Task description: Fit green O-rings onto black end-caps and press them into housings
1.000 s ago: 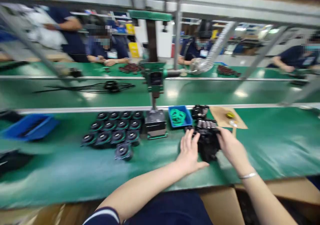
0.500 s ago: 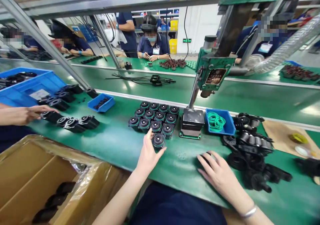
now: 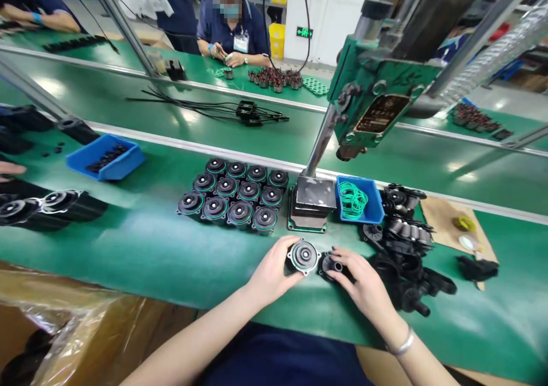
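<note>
Now, left hand (image 3: 270,270): fingers and thumb curled around a black can (image 3: 305,256) with a green ring, between the press and the near edge of the table (image 3: 158,249).
Right hand (image 3: 363,276): fingertips grasping a spouted cap (image 3: 329,266) just beside the can; whether the two touch, I cannot tell.
Change: the can, seemingly the one that stood before the rows half a second ago, has come to the cap, so each hand now has one part, side by side.
Rows: twelve similar cans (image 3: 226,187), toward the far edge.
Press block (image 3: 315,194): between these and the blue tray (image 3: 375,210) of green rings (image 3: 352,200).
Heap: loose black parts (image 3: 405,266), right of the right hand.
</note>
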### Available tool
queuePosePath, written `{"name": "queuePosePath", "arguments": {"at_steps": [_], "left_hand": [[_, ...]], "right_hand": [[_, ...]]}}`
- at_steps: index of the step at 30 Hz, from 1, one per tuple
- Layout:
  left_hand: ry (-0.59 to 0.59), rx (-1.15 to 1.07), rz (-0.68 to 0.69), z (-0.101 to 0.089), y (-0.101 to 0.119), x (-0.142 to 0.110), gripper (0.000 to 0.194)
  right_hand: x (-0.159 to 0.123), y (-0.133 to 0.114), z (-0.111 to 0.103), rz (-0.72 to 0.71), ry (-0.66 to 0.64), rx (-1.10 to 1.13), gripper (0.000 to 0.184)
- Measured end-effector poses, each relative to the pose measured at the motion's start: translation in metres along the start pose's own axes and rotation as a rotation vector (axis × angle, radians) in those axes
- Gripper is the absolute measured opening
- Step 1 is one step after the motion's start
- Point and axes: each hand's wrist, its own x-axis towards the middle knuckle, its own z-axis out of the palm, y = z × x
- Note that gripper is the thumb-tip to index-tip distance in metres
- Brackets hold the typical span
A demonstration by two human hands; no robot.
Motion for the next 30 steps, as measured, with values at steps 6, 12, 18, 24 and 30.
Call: {"name": "queuePosePath", "arguments": {"at_steps": [6, 12, 18, 24, 30], "left_hand": [[-0.020, -0.116, -0.063, 0.000, 0.000, -0.002, 0.063], [0.025, -0.141, -0.049, 0.003, 0.000, -0.004, 0.062], [0.037, -0.150, -0.017, 0.003, -0.002, -0.004, 0.062], [0.019, -0.148, -0.018, 0.003, -0.001, -0.003, 0.063], [0.023, -0.147, -0.010, 0.002, -0.001, -0.003, 0.062]], "right_hand": [[0.044, -0.031, -0.035, 0.093, 0.092, 0.084, 0.020], [0.063, -0.065, -0.010, -0.130, 0.035, 0.057, 0.018], [0.059, -0.067, -0.004, -0.185, -0.044, 0.001, 0.022], [0.060, -0.070, -0.006, -0.179, -0.028, -0.014, 0.021], [0.059, -0.070, -0.005, -0.177, -0.030, -0.021, 0.022]]}}
